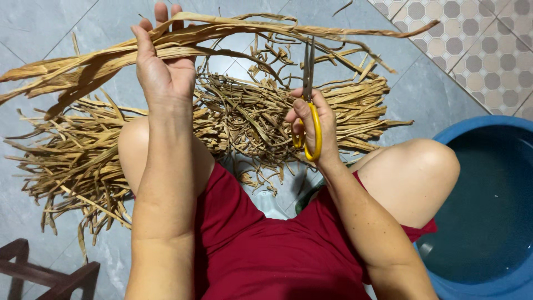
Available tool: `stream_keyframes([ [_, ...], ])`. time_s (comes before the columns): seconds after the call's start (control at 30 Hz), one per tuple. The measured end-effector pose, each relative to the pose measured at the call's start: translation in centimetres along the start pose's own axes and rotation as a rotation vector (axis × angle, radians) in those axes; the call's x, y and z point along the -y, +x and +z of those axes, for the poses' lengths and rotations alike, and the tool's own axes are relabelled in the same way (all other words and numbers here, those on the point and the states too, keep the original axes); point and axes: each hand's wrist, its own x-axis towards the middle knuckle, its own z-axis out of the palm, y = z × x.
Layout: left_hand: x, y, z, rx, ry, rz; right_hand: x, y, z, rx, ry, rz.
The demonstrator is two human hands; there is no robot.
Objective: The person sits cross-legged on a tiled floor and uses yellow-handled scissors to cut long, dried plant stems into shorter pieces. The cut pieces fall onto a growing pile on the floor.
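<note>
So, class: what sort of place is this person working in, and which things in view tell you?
Probably a tiled floor at home, used for handcraft: grey floor tiles, a heap of dried leaf strips, and a blue basin beside the seated person.

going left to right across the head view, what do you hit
wooden stool corner → left hand gripping long dried leaf strips → yellow-handled scissors in the right hand → blue basin

A blue tub [502, 130] sits on the grey tiled floor [33, 28]; a dark wooden stool [39, 272] stands at the lower left corner.
</note>
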Motion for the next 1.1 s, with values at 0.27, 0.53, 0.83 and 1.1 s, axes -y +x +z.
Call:
stream_keyframes([
  [0.27, 0.9, -0.8, 1.4, -0.087, 0.017, -0.011, 1.0, -0.2, 0.5, -0.022, 0.155, 0.081],
  [0.53, 0.5, -0.1, 0.3, -0.065, -0.036, 0.009, 1.1, -0.9, 0.4, 0.009, 0.193, 0.114],
  [0.83, -0.2, 0.1, 0.1, -0.051, -0.058, 0.023, -0.3, -0.9, 0.5, 0.130, -0.012, 0.145],
  [1.1, 2.4, -1.7, 1.4, -0.054, -0.001, -0.037, 0.0, 0.0, 0.8, 0.207, 0.035, 0.217],
])
